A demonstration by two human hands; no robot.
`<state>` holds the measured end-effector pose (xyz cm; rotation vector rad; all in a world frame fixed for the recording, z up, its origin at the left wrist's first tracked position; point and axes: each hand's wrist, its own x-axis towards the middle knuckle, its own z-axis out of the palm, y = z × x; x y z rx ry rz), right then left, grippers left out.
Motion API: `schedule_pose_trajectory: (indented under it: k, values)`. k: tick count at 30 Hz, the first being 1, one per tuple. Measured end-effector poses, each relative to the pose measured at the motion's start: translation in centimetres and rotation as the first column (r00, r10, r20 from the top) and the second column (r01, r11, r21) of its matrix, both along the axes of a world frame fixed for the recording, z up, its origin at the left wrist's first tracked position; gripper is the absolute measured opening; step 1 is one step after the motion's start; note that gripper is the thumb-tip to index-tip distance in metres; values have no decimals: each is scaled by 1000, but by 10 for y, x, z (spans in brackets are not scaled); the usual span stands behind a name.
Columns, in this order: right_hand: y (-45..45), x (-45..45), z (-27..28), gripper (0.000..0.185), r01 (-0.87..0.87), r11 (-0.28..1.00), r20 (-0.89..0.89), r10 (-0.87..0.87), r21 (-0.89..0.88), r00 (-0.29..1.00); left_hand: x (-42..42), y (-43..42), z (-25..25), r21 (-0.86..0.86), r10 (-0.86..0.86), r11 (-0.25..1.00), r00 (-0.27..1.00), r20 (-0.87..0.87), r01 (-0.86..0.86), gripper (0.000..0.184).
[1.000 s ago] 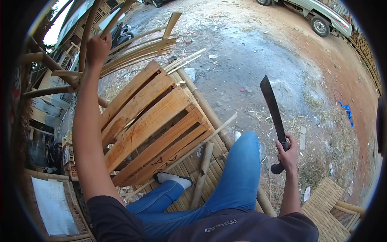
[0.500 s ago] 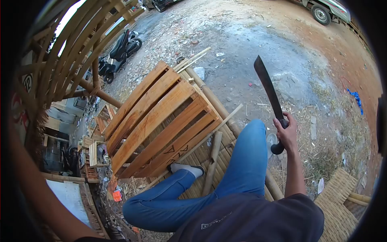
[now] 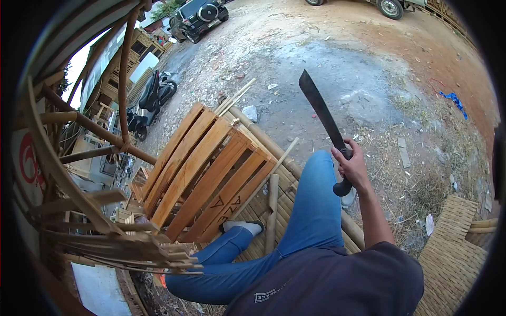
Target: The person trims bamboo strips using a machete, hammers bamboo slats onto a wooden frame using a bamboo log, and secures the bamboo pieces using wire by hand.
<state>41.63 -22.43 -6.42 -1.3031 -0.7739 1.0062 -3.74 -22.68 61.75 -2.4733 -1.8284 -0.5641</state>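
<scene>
My right hand (image 3: 355, 167) is closed around the black handle of a machete (image 3: 322, 111), its dark blade pointing up and away above my bent knee. On the left, long bamboo strips (image 3: 158, 253) sweep down in a bundle, their cut ends over my leg. My left hand is not visible; only a dark blur of the arm shows at the lower left edge, so I cannot see whether it touches the strips. An orange-brown wooden slatted crate (image 3: 211, 174) stands by my foot on a bamboo platform (image 3: 287, 210).
Bamboo poles (image 3: 132, 150) frame the left side, near a parked motorcycle (image 3: 153, 97). A dark car (image 3: 197, 18) stands farther back. Woven matting (image 3: 453, 253) lies at the lower right. Rubble and dry grass cover the ground, with a blue scrap (image 3: 454, 104) to the right.
The bamboo strips have swung down from the upper left to beside my leg. My left forearm has mostly dropped out of sight. The machete stays in my right hand, slightly farther left in view.
</scene>
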Motion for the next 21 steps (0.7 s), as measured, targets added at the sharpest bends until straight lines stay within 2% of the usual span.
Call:
schedule_pose_trajectory:
  k: [2, 3, 5, 8, 10, 15, 17, 19, 20, 21]
  values:
    - [-4, 3, -7, 43, 29, 1000, -3, -29, -10, 1000, 16, 3, -46, -70, 1, 998, 999, 36, 2, 24]
    - [-7, 4, -9, 43, 31, 999, -18, -31, -17, 999, 8, 21, -56, -202, -43, 979, 999, -30, 36, 29]
    - [-11, 3, -13, 42, 30, 999, -46, -32, -35, 998, -49, 78, -81, -213, 8, 976, 988, -157, -41, 33]
    - [-15, -2, -19, 41, 56, 995, -47, -60, -77, 997, -23, 99, -153, -243, 237, 936, 966, -105, -256, 28]
    - [-18, -2, -27, 42, 50, 993, -26, -53, -105, 998, -11, 125, -190, -278, 288, 912, 953, -90, -302, 25]
    - [-14, -14, -25, 47, 74, 973, -3, -76, -220, 997, -55, 250, -252, -362, -50, 932, 979, -199, -26, 28]
    - [-5, -18, -22, 48, 103, 962, 30, -98, -252, 995, -56, 294, -278, -437, -96, 899, 965, -243, -20, 28]
    - [8, -25, -21, 47, 118, 955, 67, -103, -271, 992, -57, 334, -307, -521, -76, 846, 942, -328, -113, 28]
    - [17, -26, -22, 47, 98, 954, 83, -77, -284, 994, -59, 349, -324, -542, -90, 828, 920, -381, -144, 28]
    - [25, -27, -24, 48, 85, 951, 98, -58, -297, 994, -52, 349, -344, -504, -46, 850, 930, -364, -155, 27]
